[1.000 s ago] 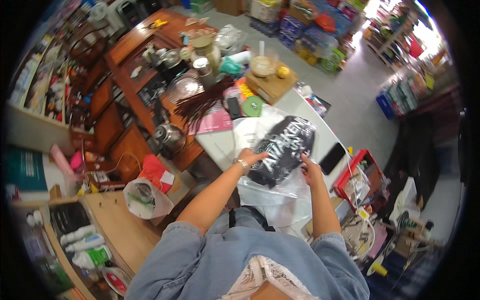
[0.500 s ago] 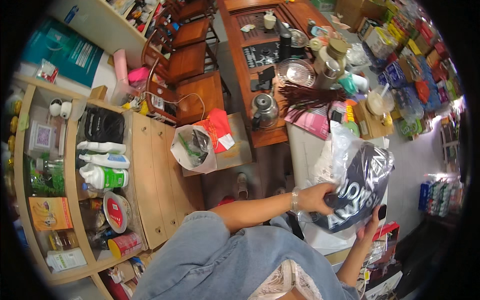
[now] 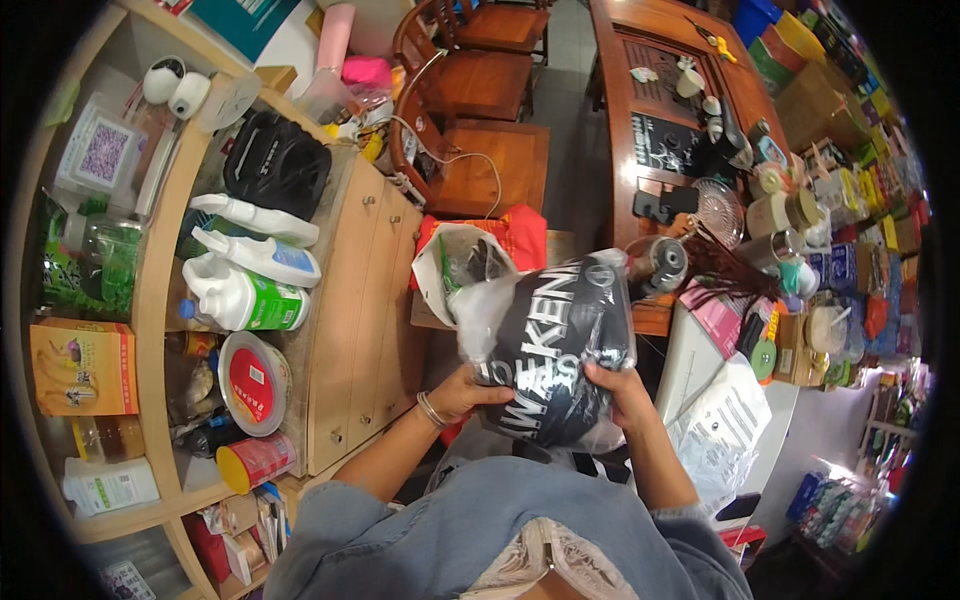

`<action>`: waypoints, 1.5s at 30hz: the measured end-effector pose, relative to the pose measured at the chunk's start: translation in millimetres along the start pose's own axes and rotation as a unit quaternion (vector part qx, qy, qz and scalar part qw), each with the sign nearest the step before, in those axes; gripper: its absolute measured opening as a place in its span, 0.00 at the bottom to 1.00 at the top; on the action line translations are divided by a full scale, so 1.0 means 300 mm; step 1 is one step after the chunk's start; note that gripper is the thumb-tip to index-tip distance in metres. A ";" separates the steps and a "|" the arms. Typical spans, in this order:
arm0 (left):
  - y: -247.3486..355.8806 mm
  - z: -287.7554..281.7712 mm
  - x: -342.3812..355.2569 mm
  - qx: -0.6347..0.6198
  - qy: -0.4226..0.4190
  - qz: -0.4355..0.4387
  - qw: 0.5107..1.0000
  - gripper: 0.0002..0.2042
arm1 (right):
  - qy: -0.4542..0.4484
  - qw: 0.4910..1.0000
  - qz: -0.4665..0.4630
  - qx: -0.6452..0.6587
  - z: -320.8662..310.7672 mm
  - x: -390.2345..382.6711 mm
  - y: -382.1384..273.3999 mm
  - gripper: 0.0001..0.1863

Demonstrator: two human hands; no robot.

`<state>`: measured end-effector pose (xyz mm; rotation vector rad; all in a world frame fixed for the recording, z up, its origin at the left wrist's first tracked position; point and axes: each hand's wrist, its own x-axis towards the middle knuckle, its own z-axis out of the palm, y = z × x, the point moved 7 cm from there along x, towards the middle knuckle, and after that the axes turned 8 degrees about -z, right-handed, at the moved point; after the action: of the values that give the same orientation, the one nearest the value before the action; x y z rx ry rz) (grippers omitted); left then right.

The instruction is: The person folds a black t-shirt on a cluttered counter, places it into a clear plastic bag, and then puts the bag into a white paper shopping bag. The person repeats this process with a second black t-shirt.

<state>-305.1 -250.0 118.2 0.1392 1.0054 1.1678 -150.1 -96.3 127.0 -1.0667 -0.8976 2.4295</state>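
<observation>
Black, rounded, white-lettered bundle in clear plastic (image 3: 552,350) sits between left hand (image 3: 458,393) and right hand (image 3: 622,392), both pinching its sides, presumably for steadiness.

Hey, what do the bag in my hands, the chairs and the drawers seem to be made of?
Bag: likely thin plastic, glossy and clear, with crinkles and bright glints. Chairs: probably varnished wood, reddish-brown with a soft sheen. Drawers: pale, smooth wood or wood-look laminate; the even surface leaves it open.
</observation>
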 end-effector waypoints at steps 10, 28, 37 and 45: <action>0.175 -0.008 -0.133 0.191 -0.100 0.021 0.976 0.22 | -0.301 0.604 -0.255 -0.693 0.507 0.334 -0.067 0.34; -0.011 -0.292 -0.272 0.131 0.030 0.084 0.987 0.59 | 0.016 0.921 0.387 -0.048 0.067 0.025 0.530 0.37; -0.045 -0.335 -0.088 0.041 0.075 -0.003 0.996 0.34 | 0.033 0.929 0.361 -0.071 0.036 0.076 0.511 0.37; 0.084 -0.551 0.049 -0.064 0.272 0.020 0.960 0.17 | -0.090 0.965 0.237 -0.066 0.308 0.393 0.186 0.38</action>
<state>-440.4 -291.4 28.0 -0.2836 1.4048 1.3381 -300.1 -113.8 74.6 -1.2415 -0.9595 2.9335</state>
